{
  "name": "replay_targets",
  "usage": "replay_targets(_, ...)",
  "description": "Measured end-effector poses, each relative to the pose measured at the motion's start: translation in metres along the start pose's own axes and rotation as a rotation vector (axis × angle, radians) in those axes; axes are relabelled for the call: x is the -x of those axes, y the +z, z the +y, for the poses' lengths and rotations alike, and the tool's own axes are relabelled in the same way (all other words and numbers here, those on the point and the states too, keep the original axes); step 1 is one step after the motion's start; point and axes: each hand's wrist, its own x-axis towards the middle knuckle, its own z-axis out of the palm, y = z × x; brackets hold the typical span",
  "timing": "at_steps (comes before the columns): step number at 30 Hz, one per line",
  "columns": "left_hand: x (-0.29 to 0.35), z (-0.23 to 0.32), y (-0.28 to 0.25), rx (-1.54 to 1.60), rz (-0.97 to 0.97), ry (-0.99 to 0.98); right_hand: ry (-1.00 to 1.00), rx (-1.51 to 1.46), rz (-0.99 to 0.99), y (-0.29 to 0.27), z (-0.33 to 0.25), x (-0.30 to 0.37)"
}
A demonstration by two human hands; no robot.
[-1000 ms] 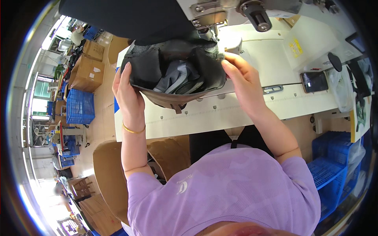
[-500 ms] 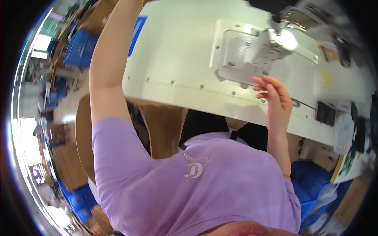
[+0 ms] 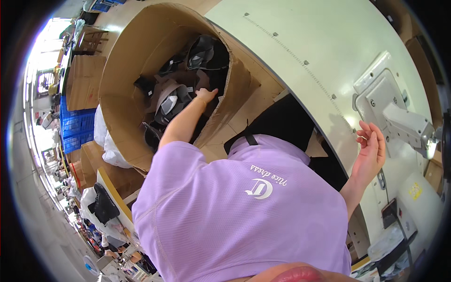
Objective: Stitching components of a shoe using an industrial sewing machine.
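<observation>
My left arm reaches down into a large cardboard box [image 3: 124,61] at the left. Over the heap inside, my left hand [image 3: 206,95] has its fingers apart and nothing visible in it. The heap holds several black and grey pieces [image 3: 171,96] that look like shoe uppers, some with small white tags. My right hand [image 3: 370,150] hovers by the near edge of a pale worktable [image 3: 300,33], its fingers loosely bent and apart, with nothing in them. Beside it is the sewing machine's metal plate and arm [image 3: 408,120], with a bright lamp at the end.
The box wall stands close to the table's edge. Blue crates [image 3: 77,124] and a white plastic bag [image 3: 112,148] lie beyond the box. A black shoe [image 3: 104,204] rests on a side table at lower left. A phone [image 3: 390,214] lies right of my right hand.
My view has turned left, bringing the box into sight. My left arm, earlier stretched over the far left of the table with its hand out of view, now reaches into the box. My right hand stays near the machine.
</observation>
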Motion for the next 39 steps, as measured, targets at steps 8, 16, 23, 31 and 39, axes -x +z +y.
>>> replay_targets(8, -0.087, 0.034, -0.067, 1.776, 0.265, -0.459, 0.043, 0.075, 0.023, 0.017, 0.005, 0.006)
replay_targets(16, -0.033, 0.049, -0.193, 0.834, 0.96, -0.074, 0.104, 0.092, -0.099, 0.036, 0.006, 0.007)
replay_targets(23, 0.189, 0.035, -0.328, 0.795, 1.432, 0.785, -0.003, 0.191, -0.407, 0.102, -0.011, -0.007)
replay_targets(31, 0.298, 0.154, -0.308, 0.899, 0.935, 1.49, 0.087, -0.185, -0.156, 0.101, -0.003, -0.06)
replay_targets(39, 0.324, 0.244, -0.22, 0.961, -0.841, 1.167, -0.265, 0.097, 0.272, 0.022, -0.032, -0.033)
